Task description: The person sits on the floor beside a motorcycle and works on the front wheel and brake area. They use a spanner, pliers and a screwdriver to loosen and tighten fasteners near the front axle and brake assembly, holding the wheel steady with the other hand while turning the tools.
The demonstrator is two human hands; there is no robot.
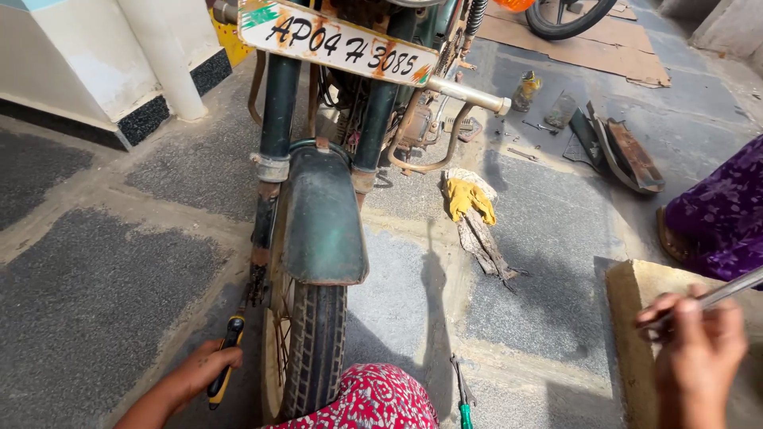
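My left hand (205, 367) grips a screwdriver with a yellow and black handle (226, 357), its shaft pointing up at the lower left fork (260, 262) of an old green motorcycle. The front wheel (311, 342) with its worn tyre stands right in front of me, under a dusty green mudguard (322, 218). My right hand (695, 357) is at the lower right, closed around a thin metal rod (735, 287) that runs up to the right. My knee in red patterned cloth (373, 401) shows at the bottom.
A yellow glove and dirty rags (473, 214) lie on the stone floor right of the wheel. Green-handled pliers (462, 393) lie near my knee. Rusty metal parts (624, 155), a small bottle (525, 90) and cardboard sit farther back. A person in purple cloth (719, 210) is at right, beside a stone block (636, 310).
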